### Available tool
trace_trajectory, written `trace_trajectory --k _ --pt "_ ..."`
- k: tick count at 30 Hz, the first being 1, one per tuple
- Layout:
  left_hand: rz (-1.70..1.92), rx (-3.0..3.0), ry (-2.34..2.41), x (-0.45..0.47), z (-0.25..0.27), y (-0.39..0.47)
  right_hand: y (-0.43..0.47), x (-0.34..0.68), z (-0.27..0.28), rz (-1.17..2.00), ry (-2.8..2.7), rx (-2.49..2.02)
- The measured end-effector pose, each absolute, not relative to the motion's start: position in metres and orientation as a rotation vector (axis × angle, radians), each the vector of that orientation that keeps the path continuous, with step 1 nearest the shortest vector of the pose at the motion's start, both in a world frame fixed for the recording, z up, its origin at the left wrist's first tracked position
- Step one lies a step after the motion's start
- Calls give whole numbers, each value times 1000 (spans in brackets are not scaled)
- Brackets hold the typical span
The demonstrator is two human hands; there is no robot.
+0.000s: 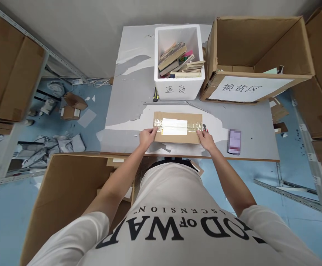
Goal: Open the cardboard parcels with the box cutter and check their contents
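Observation:
A small brown cardboard box (178, 139), closed with clear tape and bearing a white label (174, 126), lies at the table's front edge. My left hand (148, 136) grips its left end, fingers closed round the side. At the opposite end, my right hand (205, 139) holds the box with thumb on top. A thin dark and red object (204, 127) shows beside the right hand; its kind cannot be made out. Behind the box, a yellow and black utility knife (155, 95) rests against a white foam bin (179, 91).
Books (173, 59) fill part of the foam bin. To its right stands a large open carton (234, 70) with a handwritten sign. A phone (234, 141) lies on the table (256, 129) at right. Another big open carton (66, 184) sits below left, and shelving (39, 70) lines the left.

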State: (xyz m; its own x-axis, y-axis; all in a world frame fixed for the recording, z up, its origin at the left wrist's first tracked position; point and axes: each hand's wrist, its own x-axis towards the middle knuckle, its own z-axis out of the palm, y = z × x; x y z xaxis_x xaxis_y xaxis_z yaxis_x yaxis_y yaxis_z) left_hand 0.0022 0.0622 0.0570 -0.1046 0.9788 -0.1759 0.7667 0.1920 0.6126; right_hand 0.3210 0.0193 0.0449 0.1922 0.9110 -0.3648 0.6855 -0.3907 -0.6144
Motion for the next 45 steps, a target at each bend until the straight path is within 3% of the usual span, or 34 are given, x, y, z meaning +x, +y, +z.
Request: trace_trajectory --k 7,13,19,25,32,37,45 --pt "521 1513 1957 3 60 62 18 344 20 1165 -1242 -1989" --pt "529 1564 1998 9 65 56 10 368 -21 825 -1273 -2587" --pt "582 2209 1787 16 60 12 10 366 -33 847 -1310 -2626" --pt "292 2503 1601 22 49 -7 46 372 35 594 -1499 -2290" --pt "334 2541 1542 27 41 8 89 270 150 542 -2707 -1486" --pt "444 2525 1563 28 33 8 100 223 158 400 -3153 -1321" --pt "534 2540 1536 27 27 8 98 219 158 340 -3275 -1329"
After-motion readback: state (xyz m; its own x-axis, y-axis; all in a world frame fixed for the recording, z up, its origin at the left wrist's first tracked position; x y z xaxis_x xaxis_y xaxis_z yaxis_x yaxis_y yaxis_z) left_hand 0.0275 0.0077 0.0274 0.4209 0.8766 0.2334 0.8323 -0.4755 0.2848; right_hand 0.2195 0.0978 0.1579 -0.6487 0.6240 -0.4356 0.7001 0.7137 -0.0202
